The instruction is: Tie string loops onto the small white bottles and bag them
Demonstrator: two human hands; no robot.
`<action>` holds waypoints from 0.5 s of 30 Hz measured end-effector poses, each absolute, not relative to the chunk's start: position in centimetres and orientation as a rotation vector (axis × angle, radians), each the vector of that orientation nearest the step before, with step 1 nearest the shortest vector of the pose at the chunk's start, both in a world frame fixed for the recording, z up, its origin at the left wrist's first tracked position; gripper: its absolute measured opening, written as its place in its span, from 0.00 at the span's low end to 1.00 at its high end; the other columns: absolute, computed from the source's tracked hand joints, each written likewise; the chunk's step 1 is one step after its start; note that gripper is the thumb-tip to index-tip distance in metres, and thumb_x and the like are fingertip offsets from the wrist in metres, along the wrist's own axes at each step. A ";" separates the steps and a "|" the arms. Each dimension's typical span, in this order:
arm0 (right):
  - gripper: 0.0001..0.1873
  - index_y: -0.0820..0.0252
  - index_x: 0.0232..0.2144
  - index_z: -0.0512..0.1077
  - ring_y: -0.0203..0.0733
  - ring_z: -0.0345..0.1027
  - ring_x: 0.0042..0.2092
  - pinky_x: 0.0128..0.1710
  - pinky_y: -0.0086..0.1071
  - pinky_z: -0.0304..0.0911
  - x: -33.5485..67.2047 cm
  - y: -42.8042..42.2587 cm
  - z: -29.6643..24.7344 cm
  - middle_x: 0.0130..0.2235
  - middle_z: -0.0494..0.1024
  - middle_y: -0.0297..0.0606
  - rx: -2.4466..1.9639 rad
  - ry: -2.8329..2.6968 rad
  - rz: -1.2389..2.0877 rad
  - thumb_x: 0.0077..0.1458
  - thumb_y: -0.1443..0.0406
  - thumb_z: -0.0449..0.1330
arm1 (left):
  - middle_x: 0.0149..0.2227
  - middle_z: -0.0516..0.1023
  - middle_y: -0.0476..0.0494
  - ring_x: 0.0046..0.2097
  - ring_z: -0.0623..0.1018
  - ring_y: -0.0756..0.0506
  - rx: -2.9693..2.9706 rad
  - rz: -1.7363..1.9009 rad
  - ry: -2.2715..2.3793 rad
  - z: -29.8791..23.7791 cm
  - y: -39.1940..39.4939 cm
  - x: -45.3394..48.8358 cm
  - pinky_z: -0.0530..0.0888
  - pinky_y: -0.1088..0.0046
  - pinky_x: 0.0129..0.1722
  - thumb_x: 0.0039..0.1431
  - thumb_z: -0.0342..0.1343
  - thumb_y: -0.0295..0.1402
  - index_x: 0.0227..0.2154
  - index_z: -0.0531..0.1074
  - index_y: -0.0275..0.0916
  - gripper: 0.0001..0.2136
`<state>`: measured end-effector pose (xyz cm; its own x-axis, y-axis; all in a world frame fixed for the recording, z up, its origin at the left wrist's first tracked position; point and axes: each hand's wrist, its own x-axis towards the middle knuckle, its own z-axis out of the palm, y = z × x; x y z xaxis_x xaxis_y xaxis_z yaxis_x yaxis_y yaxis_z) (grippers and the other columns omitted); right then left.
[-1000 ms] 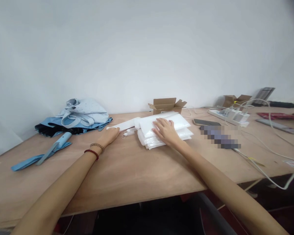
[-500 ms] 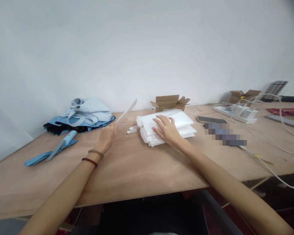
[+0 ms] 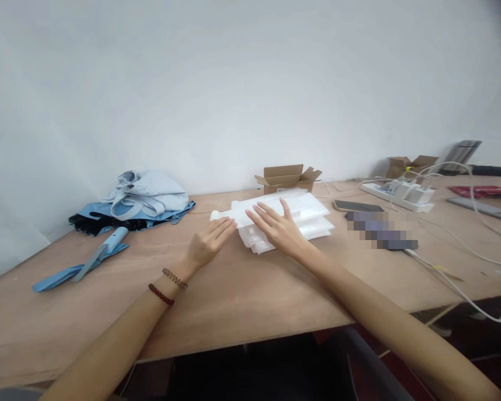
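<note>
White plastic stack (image 3: 309,207): located at mid-tabletop (image 3: 242,306), lying flat, layers uneven at the near edge, a narrow strip projecting at its left end. Right hand (image 3: 279,227): palm down on top of the stack, fingers extended and spread apart, pressing on the surface and not wrapped around it. Left hand (image 3: 211,242): at the stack's left end, fingers straight and close together, tips at the projecting strip; cannot tell whether anything is pinched beneath them. 2 beaded bracelets (image 3: 162,294) noted on the left wrist.

Surroundings: 1 open cardboard box (image 3: 284,177) just behind the stack, flaps raised. To the left, a blue umbrella (image 3: 116,238) with a pale blue cloth item (image 3: 150,195) resting on it. To the right, 1 dark phone (image 3: 358,206) near the stack; beyond it, a white power strip (image 3: 378,193) with chargers and cables.
</note>
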<state>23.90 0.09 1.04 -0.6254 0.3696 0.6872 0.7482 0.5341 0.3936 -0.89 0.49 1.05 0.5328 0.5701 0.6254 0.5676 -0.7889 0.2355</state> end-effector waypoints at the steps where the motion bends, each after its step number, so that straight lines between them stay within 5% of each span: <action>1: 0.25 0.61 0.60 0.62 0.47 0.62 0.59 0.61 0.55 0.46 24.0 0.3 0.9 0.56 0.71 0.48 -0.902 -2.265 -0.917 0.62 0.75 0.43 | 0.51 0.76 0.39 0.58 0.70 0.41 2.731 1.163 1.027 0.9 0.3 -0.5 0.60 0.56 0.61 0.64 0.46 0.34 0.46 0.74 0.42 0.14; 5: 0.23 0.64 0.54 0.69 0.46 0.67 0.56 0.56 0.48 0.58 24.2 1.0 0.5 0.54 0.74 0.48 -0.908 -2.300 -0.881 0.60 0.77 0.46 | 0.55 0.72 0.37 0.59 0.67 0.40 2.404 1.527 1.300 0.5 0.5 0.6 0.60 0.55 0.60 0.63 0.47 0.37 0.50 0.70 0.39 0.16; 9: 0.22 0.66 0.52 0.70 0.46 0.67 0.56 0.49 0.40 0.65 24.2 1.0 0.4 0.54 0.74 0.49 -0.868 -2.288 -0.889 0.60 0.77 0.46 | 0.50 0.74 0.32 0.50 0.75 0.41 1.626 1.577 1.412 0.4 1.7 0.3 0.72 0.62 0.48 0.61 0.50 0.39 0.59 0.57 0.33 0.26; 12: 0.20 0.68 0.49 0.72 0.47 0.68 0.55 0.49 0.40 0.65 23.8 0.6 0.5 0.52 0.75 0.50 -0.832 -2.267 -0.920 0.61 0.76 0.46 | 0.45 0.76 0.35 0.42 0.78 0.45 1.268 1.406 1.292 0.2 2.4 -0.3 0.74 0.71 0.38 0.54 0.57 0.34 0.60 0.54 0.32 0.32; 15: 0.19 0.68 0.49 0.72 0.47 0.67 0.56 0.53 0.43 0.63 23.3 0.2 0.4 0.53 0.74 0.51 -0.793 -2.269 -0.915 0.61 0.75 0.46 | 0.52 0.72 0.33 0.42 0.78 0.47 1.178 1.479 1.231 0.0 2.6 -0.5 0.74 0.76 0.36 0.46 0.61 0.25 0.61 0.53 0.35 0.38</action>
